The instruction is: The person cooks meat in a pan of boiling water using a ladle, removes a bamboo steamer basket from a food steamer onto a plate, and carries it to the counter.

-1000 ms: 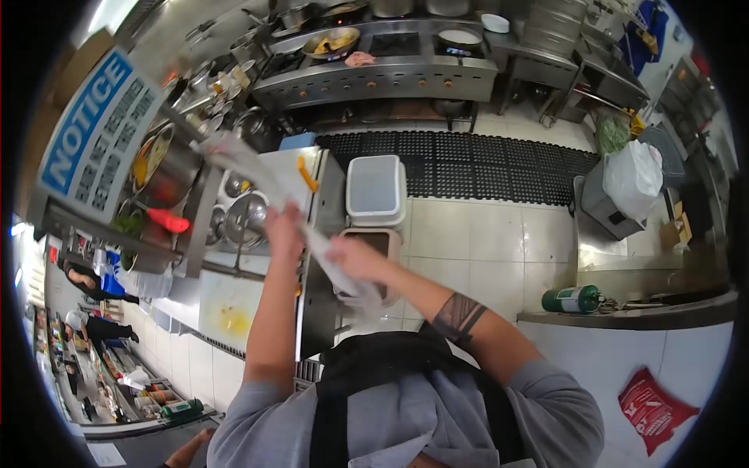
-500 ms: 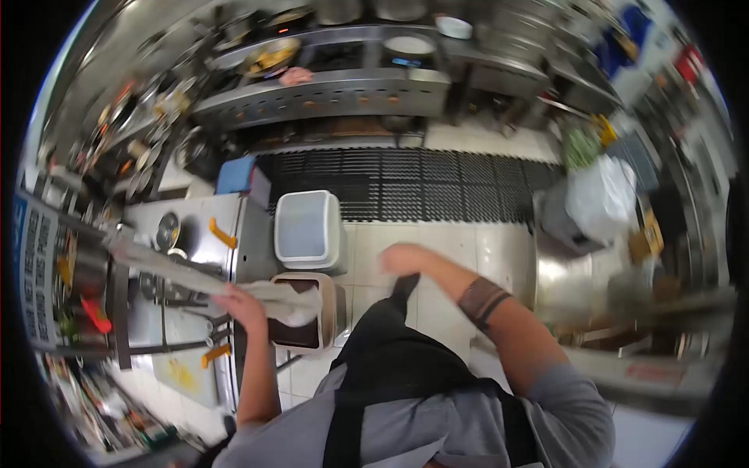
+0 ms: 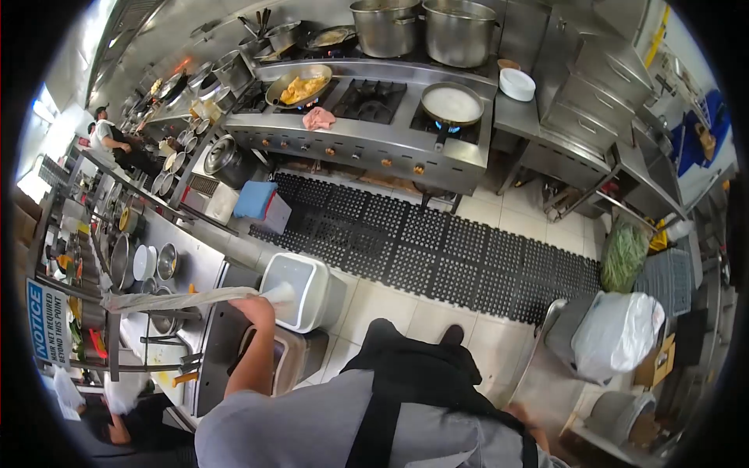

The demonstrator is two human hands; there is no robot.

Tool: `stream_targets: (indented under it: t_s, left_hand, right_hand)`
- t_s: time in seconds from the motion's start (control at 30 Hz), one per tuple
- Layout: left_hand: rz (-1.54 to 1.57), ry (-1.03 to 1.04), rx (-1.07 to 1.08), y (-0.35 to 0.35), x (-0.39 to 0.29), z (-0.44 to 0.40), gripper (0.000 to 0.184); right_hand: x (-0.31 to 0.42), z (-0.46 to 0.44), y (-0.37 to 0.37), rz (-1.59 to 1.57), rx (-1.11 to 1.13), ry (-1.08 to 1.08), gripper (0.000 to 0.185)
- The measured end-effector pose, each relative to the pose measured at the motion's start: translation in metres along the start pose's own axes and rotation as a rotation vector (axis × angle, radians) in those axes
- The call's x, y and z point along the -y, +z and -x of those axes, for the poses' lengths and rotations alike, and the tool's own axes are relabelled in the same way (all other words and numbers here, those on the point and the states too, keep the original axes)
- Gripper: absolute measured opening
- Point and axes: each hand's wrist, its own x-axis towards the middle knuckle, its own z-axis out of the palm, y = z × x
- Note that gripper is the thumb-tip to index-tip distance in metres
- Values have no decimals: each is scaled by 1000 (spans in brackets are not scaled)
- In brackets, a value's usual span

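Note:
My left hand [image 3: 254,310] is closed around a long whitish strip [image 3: 175,299]; whether it is cloth or thin plastic I cannot make out. The strip stretches taut from a metal rail at the left to my fingers. Its loose end [image 3: 278,295] hangs past my hand over a white bin [image 3: 312,269]. Below my left forearm stands a second, brownish bin [image 3: 300,351]. My right hand [image 3: 527,419] is low at my right side, partly behind my body, near a steel surface [image 3: 538,351]. Its fingers do not show clearly.
Ahead stands a stove [image 3: 343,144] with a pan of yellow food [image 3: 303,87] and a pan of white liquid [image 3: 452,104] over a blue flame. A black rubber mat [image 3: 413,238] covers the floor. Other people [image 3: 117,140] are at the left. A bagged bin [image 3: 616,331] stands right.
The view has turned and tilted upward, showing more of the stove. My left hand still grips the whitish strip. My right hand has moved from in front of me to my right side.

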Motion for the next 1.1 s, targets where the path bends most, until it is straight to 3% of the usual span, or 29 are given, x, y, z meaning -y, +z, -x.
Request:
stream_targets:
  t_s: [0.07,0.13,0.17,0.2,0.23,0.27,0.3,0.37,0.43,0.5,0.6,0.67,0.73,0.8,0.97,1.03,1.07,1.1]
  left_hand:
    - [-32,17,-70,2,-29,19,58]
    - [-1582,167,666,2,-45,12,43]
    - [-1665,348,328,7,0,21,39]
    - [-1662,328,317,2,36,26,39]
    - [-1607,393,153,-4,62,31,37]
    - [-1553,450,-4,-4,68,38,35]
    - [-1557,415,-3,-6,49,51,35]
    - [-25,-186,-315,-22,-14,83,29]
    - [-90,-226,-331,-21,-15,90,28]
    - [-117,-236,-355,-4,-8,88,29]
    - [-185,-422,-393,47,-30,79,29]
    - [-139,-410,-447,79,-12,69,31]
    - [-155,-424,-430,99,-9,43,32]
    - [-161,-499,-412,112,-21,24,38]
    - [-74,-569,-453,130,22,18,52]
    - [-71,-647,-448,125,35,17,55]
    - [-118,-729,-409,118,38,17,58]
    - [-163,-772,-390,112,65,20,60]
  right_hand:
    - [34,-32,-17,427,176,-111,22]
    - [91,-74,-36,860,348,-254,17]
    - [124,-98,-36,1069,425,-337,15]
    - [162,-124,-36,1284,495,-425,13]
    - [203,-178,-35,1095,504,-223,16]
    - [237,-246,-42,847,603,-361,20]
    - [309,-274,-16,692,471,-132,19]
    - [438,-337,47,1078,452,-26,22]
    - [544,-368,110,851,650,33,22]
    - [625,-359,190,940,797,21,26]
    - [672,-357,304,1204,1151,-87,30]
    - [676,-332,374,1382,1215,-185,27]
    - [691,-286,429,1364,1193,-124,30]
    - [698,-277,471,1436,1414,-748,31]
    - [811,-237,568,1396,1426,-771,28]
    - [874,-248,608,1288,1310,-636,24]
    - [911,-261,629,1224,1295,-688,21]
    - [939,-290,654,1223,1134,-728,18]
